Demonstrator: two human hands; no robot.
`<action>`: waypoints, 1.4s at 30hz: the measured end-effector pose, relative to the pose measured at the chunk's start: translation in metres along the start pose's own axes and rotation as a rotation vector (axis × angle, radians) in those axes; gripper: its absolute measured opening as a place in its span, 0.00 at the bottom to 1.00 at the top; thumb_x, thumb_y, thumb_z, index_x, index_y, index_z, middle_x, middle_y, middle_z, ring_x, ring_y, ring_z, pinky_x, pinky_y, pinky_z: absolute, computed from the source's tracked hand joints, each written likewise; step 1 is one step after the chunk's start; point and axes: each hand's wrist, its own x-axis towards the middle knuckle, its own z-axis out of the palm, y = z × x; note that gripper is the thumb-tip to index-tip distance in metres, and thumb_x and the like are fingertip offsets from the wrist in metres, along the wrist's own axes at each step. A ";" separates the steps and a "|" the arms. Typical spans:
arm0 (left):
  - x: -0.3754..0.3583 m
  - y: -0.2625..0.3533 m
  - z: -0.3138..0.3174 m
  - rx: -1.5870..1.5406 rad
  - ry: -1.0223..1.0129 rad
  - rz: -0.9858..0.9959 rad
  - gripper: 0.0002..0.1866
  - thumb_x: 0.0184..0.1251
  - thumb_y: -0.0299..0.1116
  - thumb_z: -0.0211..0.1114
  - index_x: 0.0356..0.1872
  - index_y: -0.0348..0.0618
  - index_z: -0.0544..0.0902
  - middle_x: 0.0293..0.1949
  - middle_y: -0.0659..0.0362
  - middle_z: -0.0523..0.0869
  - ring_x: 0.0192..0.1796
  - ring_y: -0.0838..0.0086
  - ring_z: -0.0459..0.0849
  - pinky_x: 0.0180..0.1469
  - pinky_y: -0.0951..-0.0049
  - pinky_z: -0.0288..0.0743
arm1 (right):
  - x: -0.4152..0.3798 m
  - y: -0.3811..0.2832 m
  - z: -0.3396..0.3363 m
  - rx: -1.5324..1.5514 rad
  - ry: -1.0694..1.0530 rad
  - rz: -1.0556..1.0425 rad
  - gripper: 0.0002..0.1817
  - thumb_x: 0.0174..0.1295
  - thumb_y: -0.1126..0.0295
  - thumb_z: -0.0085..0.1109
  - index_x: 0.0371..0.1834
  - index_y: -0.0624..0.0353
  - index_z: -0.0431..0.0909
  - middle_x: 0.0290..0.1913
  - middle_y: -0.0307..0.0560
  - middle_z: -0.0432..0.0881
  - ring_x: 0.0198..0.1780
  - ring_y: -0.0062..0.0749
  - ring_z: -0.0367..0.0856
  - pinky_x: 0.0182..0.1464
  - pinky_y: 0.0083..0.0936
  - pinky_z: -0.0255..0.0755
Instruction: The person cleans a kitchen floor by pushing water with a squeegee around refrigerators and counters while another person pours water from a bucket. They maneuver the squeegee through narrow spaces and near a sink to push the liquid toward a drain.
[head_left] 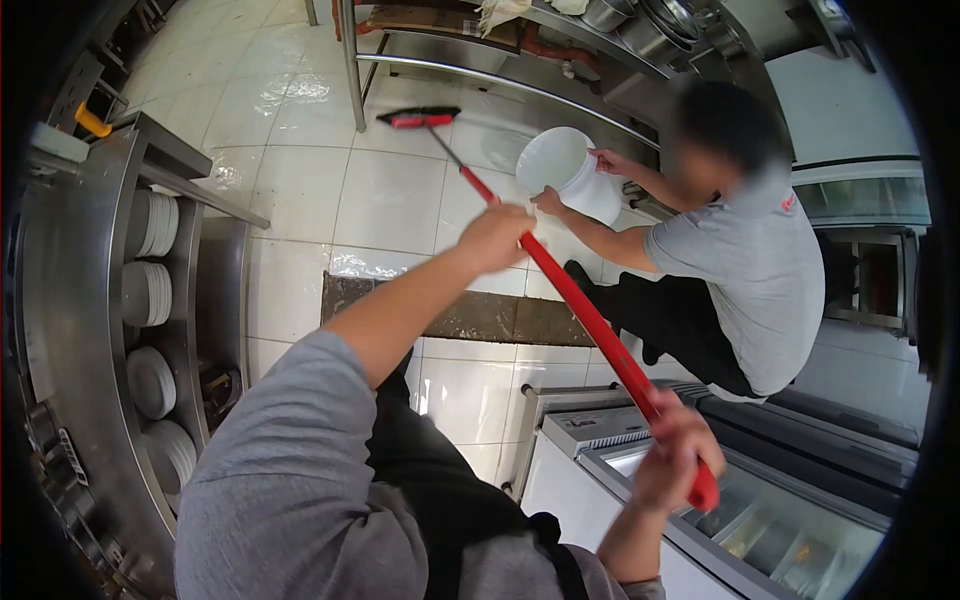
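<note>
Floor squeegee [560,275]: long red handle, black blade head with red clamp at the far end. Handle runs diagonally, head at 11 o'clock resting on the wet white tile floor [300,180], grip end at 5 o'clock. Tilted, not upright. Head sits just short of the steel rack legs.

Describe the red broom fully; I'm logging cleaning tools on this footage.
The red broom has a long red handle, plastic-looking, and a narrow dark head with a red top. It slants from lower right to the wet white-tiled floor. The left hand grips mid-handle; the right hand grips near the end.
</note>
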 end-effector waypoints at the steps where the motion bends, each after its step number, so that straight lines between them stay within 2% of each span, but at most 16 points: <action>1: -0.018 0.025 -0.003 -0.054 -0.032 0.012 0.18 0.59 0.44 0.68 0.21 0.44 0.72 0.27 0.54 0.77 0.38 0.57 0.77 0.42 0.61 0.70 | -0.012 -0.025 -0.018 -0.006 -0.021 -0.001 0.20 0.63 0.61 0.57 0.17 0.62 0.67 0.23 0.53 0.78 0.37 0.49 0.82 0.51 0.51 0.74; 3: -0.054 0.071 -0.013 -0.083 -0.044 0.028 0.19 0.58 0.46 0.69 0.20 0.46 0.72 0.24 0.57 0.77 0.32 0.57 0.78 0.36 0.60 0.71 | -0.037 -0.072 -0.047 -0.030 0.018 0.031 0.23 0.62 0.58 0.58 0.16 0.62 0.67 0.21 0.52 0.76 0.30 0.44 0.80 0.47 0.49 0.75; 5: -0.090 0.096 -0.018 -0.161 -0.133 0.028 0.19 0.58 0.47 0.68 0.19 0.47 0.72 0.21 0.57 0.77 0.29 0.57 0.78 0.33 0.59 0.70 | -0.060 -0.116 -0.064 -0.005 -0.100 0.041 0.18 0.64 0.65 0.48 0.16 0.55 0.60 0.21 0.47 0.68 0.27 0.32 0.68 0.45 0.42 0.69; 6: -0.110 0.108 -0.019 -0.243 -0.241 0.028 0.20 0.59 0.48 0.68 0.19 0.48 0.72 0.19 0.57 0.76 0.27 0.57 0.78 0.29 0.59 0.69 | -0.077 -0.132 -0.078 0.010 -0.096 0.063 0.18 0.64 0.64 0.49 0.16 0.54 0.60 0.21 0.46 0.68 0.28 0.32 0.68 0.45 0.41 0.69; 13: -0.252 0.176 -0.001 -0.109 -0.201 -0.009 0.23 0.59 0.51 0.66 0.16 0.49 0.69 0.13 0.57 0.74 0.19 0.55 0.77 0.21 0.57 0.65 | -0.204 -0.199 -0.122 0.057 -0.017 0.061 0.19 0.65 0.63 0.53 0.17 0.51 0.61 0.20 0.39 0.67 0.26 0.26 0.67 0.41 0.29 0.65; 15: -0.276 0.210 -0.012 -0.150 -0.062 0.093 0.23 0.60 0.50 0.66 0.16 0.49 0.68 0.10 0.58 0.72 0.16 0.55 0.75 0.19 0.57 0.64 | -0.243 -0.232 -0.124 -0.036 -0.029 0.000 0.17 0.66 0.58 0.57 0.22 0.54 0.74 0.22 0.42 0.77 0.31 0.34 0.84 0.51 0.57 0.75; 17: -0.293 0.242 -0.018 -0.208 -0.067 0.145 0.22 0.59 0.50 0.66 0.16 0.49 0.69 0.11 0.59 0.73 0.16 0.57 0.76 0.19 0.58 0.65 | -0.303 -0.299 -0.259 -1.219 -0.417 0.037 0.19 0.67 0.56 0.52 0.20 0.53 0.72 0.22 0.39 0.74 0.26 0.32 0.78 0.39 0.43 0.77; 19: -0.300 0.277 -0.020 -0.225 -0.093 0.185 0.21 0.59 0.49 0.66 0.17 0.49 0.69 0.11 0.58 0.73 0.16 0.56 0.75 0.20 0.57 0.66 | -0.290 -0.282 -0.156 0.188 -0.369 -0.419 0.20 0.65 0.54 0.50 0.19 0.52 0.70 0.23 0.38 0.73 0.23 0.31 0.73 0.33 0.35 0.75; 22: -0.305 0.299 -0.022 -0.232 -0.182 0.175 0.20 0.60 0.52 0.63 0.18 0.51 0.73 0.16 0.56 0.78 0.22 0.54 0.79 0.25 0.56 0.70 | -0.310 -0.304 -0.137 0.042 -0.546 -0.561 0.22 0.64 0.50 0.49 0.18 0.52 0.69 0.23 0.39 0.73 0.24 0.32 0.75 0.31 0.35 0.73; 25: -0.308 0.287 -0.006 -0.324 -0.058 0.195 0.20 0.60 0.50 0.65 0.17 0.50 0.73 0.14 0.58 0.76 0.22 0.56 0.79 0.27 0.58 0.69 | -0.333 -0.294 -0.130 -0.020 -0.546 -0.618 0.21 0.64 0.50 0.49 0.20 0.53 0.68 0.23 0.39 0.72 0.24 0.34 0.75 0.33 0.36 0.74; 29: -0.318 0.288 -0.003 -0.267 0.049 0.158 0.20 0.62 0.49 0.63 0.17 0.49 0.74 0.16 0.58 0.78 0.25 0.57 0.80 0.32 0.59 0.70 | -0.327 -0.279 -0.120 0.188 -0.596 -0.664 0.21 0.67 0.51 0.49 0.21 0.52 0.65 0.23 0.37 0.71 0.24 0.31 0.73 0.35 0.38 0.75; 31: -0.328 0.309 -0.010 -0.174 0.099 0.141 0.20 0.62 0.48 0.64 0.16 0.48 0.74 0.16 0.59 0.78 0.25 0.58 0.80 0.35 0.59 0.70 | -0.325 -0.296 -0.140 0.131 -0.578 -0.603 0.21 0.68 0.54 0.50 0.19 0.51 0.64 0.21 0.34 0.69 0.22 0.25 0.70 0.35 0.33 0.73; 34: -0.339 0.316 -0.029 -0.151 0.220 0.102 0.21 0.60 0.48 0.66 0.15 0.47 0.73 0.15 0.58 0.76 0.23 0.57 0.78 0.34 0.59 0.70 | -0.314 -0.301 -0.153 0.455 -0.561 -0.418 0.20 0.69 0.56 0.49 0.18 0.47 0.65 0.17 0.30 0.64 0.19 0.21 0.63 0.33 0.25 0.65; 39: -0.347 0.292 -0.052 0.006 0.372 -0.131 0.20 0.60 0.45 0.66 0.16 0.47 0.72 0.16 0.56 0.76 0.27 0.56 0.79 0.36 0.59 0.70 | -0.256 -0.258 -0.151 0.451 -0.562 -0.380 0.17 0.66 0.60 0.51 0.18 0.48 0.67 0.15 0.30 0.65 0.18 0.17 0.66 0.26 0.21 0.66; 41: -0.361 0.266 -0.049 0.074 0.447 -0.228 0.21 0.63 0.45 0.63 0.16 0.45 0.72 0.17 0.54 0.77 0.27 0.54 0.79 0.35 0.56 0.72 | -0.216 -0.221 -0.137 0.625 -0.818 -0.216 0.19 0.65 0.64 0.53 0.16 0.49 0.61 0.17 0.34 0.65 0.22 0.22 0.63 0.37 0.26 0.62; 42: -0.375 0.250 -0.048 0.110 0.456 -0.270 0.20 0.64 0.44 0.63 0.16 0.44 0.73 0.18 0.53 0.78 0.27 0.54 0.79 0.35 0.57 0.72 | -0.208 -0.206 -0.114 0.627 -0.752 -0.166 0.19 0.64 0.64 0.55 0.15 0.50 0.62 0.13 0.34 0.65 0.19 0.22 0.64 0.34 0.25 0.63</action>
